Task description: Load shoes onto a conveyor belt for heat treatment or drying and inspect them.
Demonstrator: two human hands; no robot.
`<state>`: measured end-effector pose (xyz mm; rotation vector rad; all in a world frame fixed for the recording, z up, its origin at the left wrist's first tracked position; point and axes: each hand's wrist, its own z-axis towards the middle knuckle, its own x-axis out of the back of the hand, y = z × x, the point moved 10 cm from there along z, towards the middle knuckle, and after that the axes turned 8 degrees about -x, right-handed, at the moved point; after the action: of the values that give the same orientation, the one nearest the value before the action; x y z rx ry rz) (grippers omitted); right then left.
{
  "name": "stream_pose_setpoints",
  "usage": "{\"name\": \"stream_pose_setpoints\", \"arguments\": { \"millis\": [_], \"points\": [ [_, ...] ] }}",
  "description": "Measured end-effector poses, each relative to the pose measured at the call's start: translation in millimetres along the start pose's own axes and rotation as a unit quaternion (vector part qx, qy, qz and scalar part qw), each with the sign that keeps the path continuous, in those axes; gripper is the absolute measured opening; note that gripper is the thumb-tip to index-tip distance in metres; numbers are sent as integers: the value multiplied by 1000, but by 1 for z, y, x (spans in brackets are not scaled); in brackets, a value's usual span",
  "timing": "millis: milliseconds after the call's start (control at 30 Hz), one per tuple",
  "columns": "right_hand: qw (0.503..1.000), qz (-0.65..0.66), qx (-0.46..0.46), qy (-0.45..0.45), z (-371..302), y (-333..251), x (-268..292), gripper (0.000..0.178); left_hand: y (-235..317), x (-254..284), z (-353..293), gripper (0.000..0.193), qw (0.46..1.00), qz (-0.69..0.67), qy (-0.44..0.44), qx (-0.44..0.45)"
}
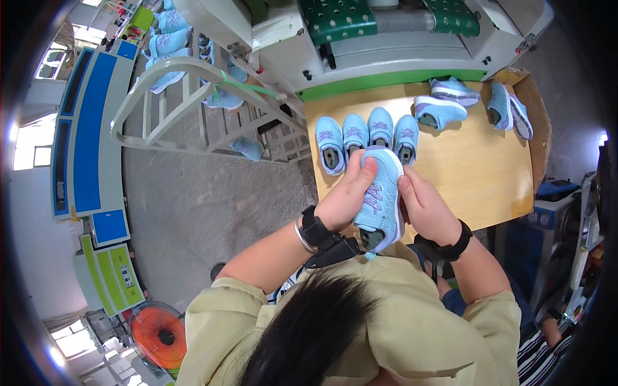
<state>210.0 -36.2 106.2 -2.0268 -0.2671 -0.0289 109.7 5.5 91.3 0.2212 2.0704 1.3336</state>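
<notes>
A light blue sneaker (385, 183) with lilac laces and a pale sole is held up in front of me, toe pointing away. My left hand (347, 193) grips its left side, thumb pressed on the upper near the toe. On the other side my right hand (425, 204) holds the sole edge, with its fingers partly hidden behind the shoe. Just beyond it, a row of several matching sneakers (329, 143) stands on the wooden table (473, 177). Farther right, a pair of sneakers (440, 112) lies tilted on its side.
Another pair of sneakers (502, 106) leans by a cardboard edge (544, 128) at the right. Behind the table stands a machine with a green perforated belt (338, 19). A metal rack (193, 128) carrying shoes is at left. An orange fan (158, 334) stands lower left.
</notes>
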Motion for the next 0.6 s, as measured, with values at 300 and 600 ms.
{"name": "stream_pose_setpoints", "arguments": {
  "millis": [300, 600],
  "points": [
    [968, 245, -4, -50, 26, 39, -25, 35, 11, 18, -3, 54, 999, 4, 25, 38],
    [923, -63, 169, 338, 58, 77, 47, 48, 39, 52, 7, 78, 988, 98, 89, -74]
  ]
}}
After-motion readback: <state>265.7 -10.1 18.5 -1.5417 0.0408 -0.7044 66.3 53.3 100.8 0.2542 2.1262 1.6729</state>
